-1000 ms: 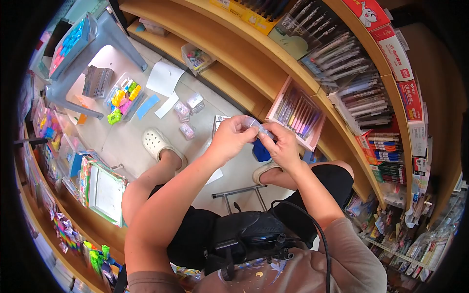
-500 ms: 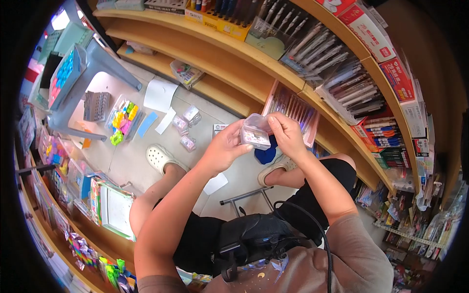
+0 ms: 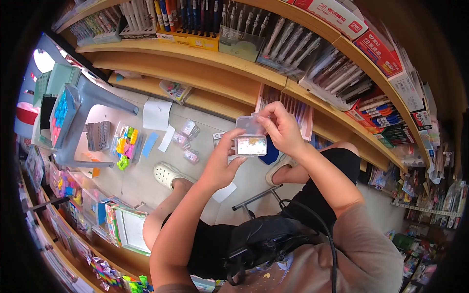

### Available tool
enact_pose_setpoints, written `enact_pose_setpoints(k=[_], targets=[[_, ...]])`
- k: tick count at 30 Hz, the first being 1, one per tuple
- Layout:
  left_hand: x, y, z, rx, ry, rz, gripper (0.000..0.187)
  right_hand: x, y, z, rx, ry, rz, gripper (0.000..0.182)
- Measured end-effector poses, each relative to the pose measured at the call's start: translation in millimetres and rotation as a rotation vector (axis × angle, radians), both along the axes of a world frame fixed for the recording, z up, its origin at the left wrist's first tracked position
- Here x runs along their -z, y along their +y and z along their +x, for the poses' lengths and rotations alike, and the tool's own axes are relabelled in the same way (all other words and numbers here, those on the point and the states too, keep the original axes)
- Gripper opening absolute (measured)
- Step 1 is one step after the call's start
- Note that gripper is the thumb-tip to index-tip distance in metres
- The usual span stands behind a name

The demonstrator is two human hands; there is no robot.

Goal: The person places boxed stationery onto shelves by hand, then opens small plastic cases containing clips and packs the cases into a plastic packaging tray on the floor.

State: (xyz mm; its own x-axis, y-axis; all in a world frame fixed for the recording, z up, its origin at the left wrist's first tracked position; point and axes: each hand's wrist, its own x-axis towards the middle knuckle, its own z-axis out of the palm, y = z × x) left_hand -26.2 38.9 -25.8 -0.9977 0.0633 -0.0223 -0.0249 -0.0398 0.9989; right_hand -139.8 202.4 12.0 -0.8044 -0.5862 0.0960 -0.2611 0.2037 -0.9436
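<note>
A small clear plastic box (image 3: 251, 146) with a hinged lid is held up over the floor, its lid (image 3: 250, 127) standing open. Something pale with a printed or glossy surface lies inside; its kind cannot be made out. My left hand (image 3: 222, 163) grips the box from the left, thumb at the lower edge and fingers at the side. At the upper right, my right hand (image 3: 283, 128) is closed in a pinch at the lid's corner. On the floor beyond my left hand are several similar small clear boxes (image 3: 189, 128) with pinkish contents. A dark blue object (image 3: 271, 154) lies below my right wrist.
A tray of colourful pieces (image 3: 126, 145), a blue strip (image 3: 150, 144) and white paper (image 3: 157, 115) lie on the floor. A grey stool (image 3: 90, 97) stands at left. Wooden shelves (image 3: 215, 78) with pens curve ahead and right; a wheeled or legged metal frame (image 3: 256, 198) is between my legs.
The box has tilted so its inside faces me, and its lid is swung further up. My right hand has shifted slightly along the lid. The whole view has turned a little.
</note>
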Motion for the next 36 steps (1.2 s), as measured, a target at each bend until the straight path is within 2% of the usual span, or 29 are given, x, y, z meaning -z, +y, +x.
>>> enact_pose_setpoints(k=[3, 6, 9, 10, 14, 25, 36], targets=[[-1.7, -0.7, -0.5, -0.046, 0.018, -0.031, 0.065, 1.2, 2.5, -0.9, -0.027, 0.129, -0.038, 0.009], [-4.6, -1.9, -1.4, -0.103, 0.028, -0.026, 0.065, -7.7, 3.8, 5.5, 0.003, 0.183, -0.130, 0.017], [-5.7, -2.2, -0.7, -0.144, 0.052, -0.037, 0.064, -18.6, 14.7, 9.0, -0.069, 0.466, 0.039, 0.027], [-5.8, -2.1, -0.2, -0.155, 0.060, -0.045, 0.064, -12.9, 17.4, 11.1, -0.097, 0.432, 0.059, 0.040], [-5.4, -1.8, 1.0, -0.191, 0.159, -0.153, 0.062, -7.5, 20.4, 17.7, -0.117, 0.464, 0.163, 0.045], [-6.1, -2.5, 1.5, -0.255, 0.448, -0.476, 0.060, -1.9, 14.8, 20.7, -0.066, 0.510, 0.155, 0.044], [-5.9, 0.9, 2.7, -0.277, 0.388, -0.409, 0.059, -4.1, 13.1, 24.5, -0.037, 0.494, 0.116, 0.034]])
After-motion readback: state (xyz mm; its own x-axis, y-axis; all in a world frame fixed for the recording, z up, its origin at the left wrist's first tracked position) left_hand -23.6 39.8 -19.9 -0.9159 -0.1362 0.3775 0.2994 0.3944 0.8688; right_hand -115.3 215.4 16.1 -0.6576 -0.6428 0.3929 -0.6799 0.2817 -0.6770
